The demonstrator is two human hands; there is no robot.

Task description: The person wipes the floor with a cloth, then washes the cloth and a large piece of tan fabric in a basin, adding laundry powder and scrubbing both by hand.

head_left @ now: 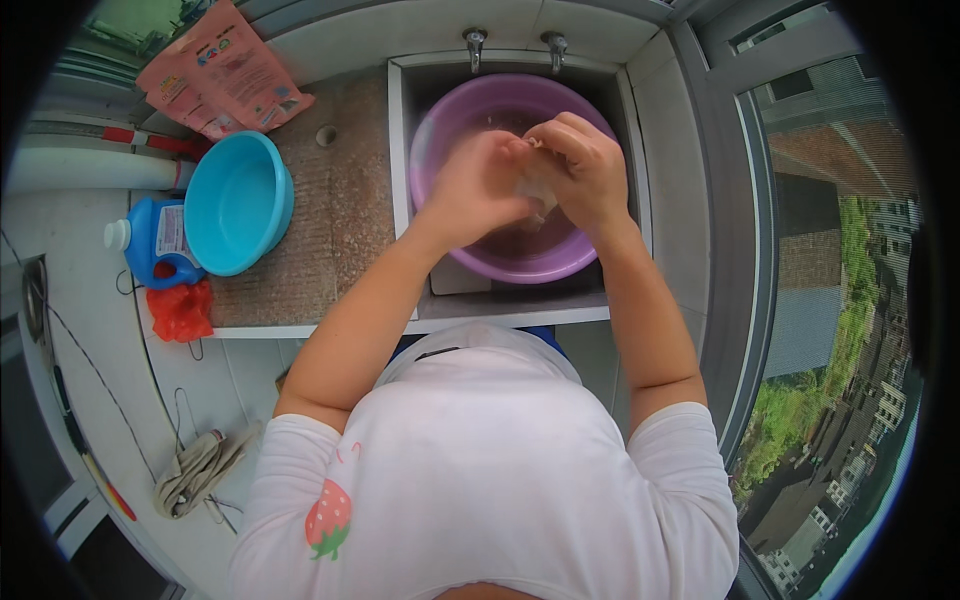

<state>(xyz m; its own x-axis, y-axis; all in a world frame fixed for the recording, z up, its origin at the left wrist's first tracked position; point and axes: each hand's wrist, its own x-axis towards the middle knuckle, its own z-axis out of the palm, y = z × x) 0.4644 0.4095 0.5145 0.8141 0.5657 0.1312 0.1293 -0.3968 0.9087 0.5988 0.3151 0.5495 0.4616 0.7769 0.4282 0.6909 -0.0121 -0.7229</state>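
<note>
A purple plastic basin (517, 274) sits in the sink, with brownish water (495, 244) inside. Above that water my two hands meet, partly hiding a pale, limp, wet-looking piece (546, 196) whose material I cannot make out. My right hand (589, 169) pinches a small crumpled end of it between thumb and fingers. My left hand (476, 180) is blurred and curls around its left side, the thumb low and the fingertips close to the right hand's.
Two metal taps (475, 49) (556, 51) project over the sink's (397, 150) back edge. Left on the stone counter (352, 187) stand a turquoise basin (238, 204), a blue detergent jug (146, 240), a red plastic bag (180, 309) and a pink printed pouch (225, 75). A screened window (802, 300) is at right.
</note>
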